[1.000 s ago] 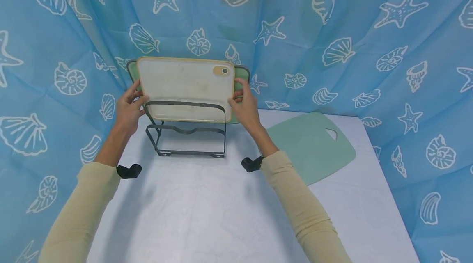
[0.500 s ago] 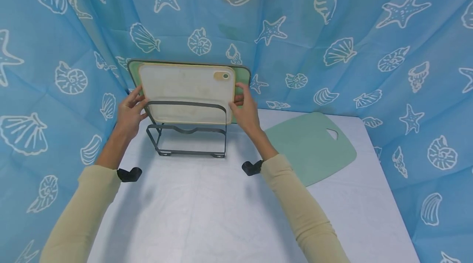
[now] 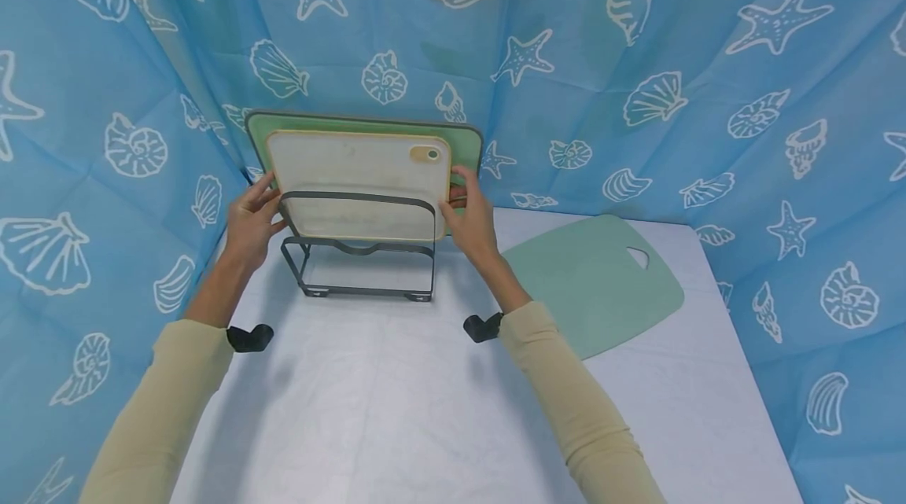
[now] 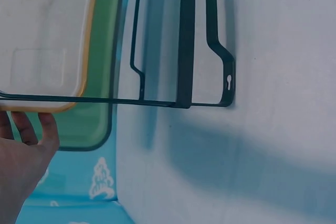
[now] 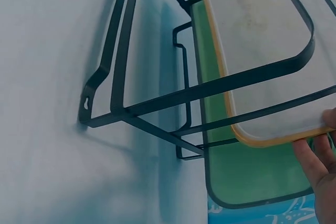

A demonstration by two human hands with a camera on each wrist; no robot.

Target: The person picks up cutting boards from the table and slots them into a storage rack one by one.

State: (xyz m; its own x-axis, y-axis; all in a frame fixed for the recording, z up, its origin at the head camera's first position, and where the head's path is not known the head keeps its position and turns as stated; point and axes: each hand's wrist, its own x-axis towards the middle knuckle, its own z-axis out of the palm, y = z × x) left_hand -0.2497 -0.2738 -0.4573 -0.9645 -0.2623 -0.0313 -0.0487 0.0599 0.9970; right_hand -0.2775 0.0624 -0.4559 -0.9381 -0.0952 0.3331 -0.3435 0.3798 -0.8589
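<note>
A white cutting board [image 3: 340, 166] with a yellow-orange rim and a small hole in its upper right corner stands on edge in a black metal rack [image 3: 357, 292]. Behind it, a larger green cutting board [image 3: 465, 144] with a dark rim stands in the same rack. My left hand [image 3: 249, 227] grips the white board's left edge, its fingertips at the rim in the left wrist view. At the opposite edge, my right hand [image 3: 473, 221] pinches the board between thumb and fingers. In the right wrist view the rack's bars [image 5: 236, 80] cross in front of the white board.
To the right on the white-covered table [image 3: 396, 410] lies a pale green cutting board [image 3: 587, 284] with a handle cutout. A blue curtain [image 3: 566, 40] with shell and starfish prints hangs close behind the rack and along both sides.
The white board has sunk lower in the rack, and more of the green board shows above it. Both hands have come down with it, still at its side edges.
</note>
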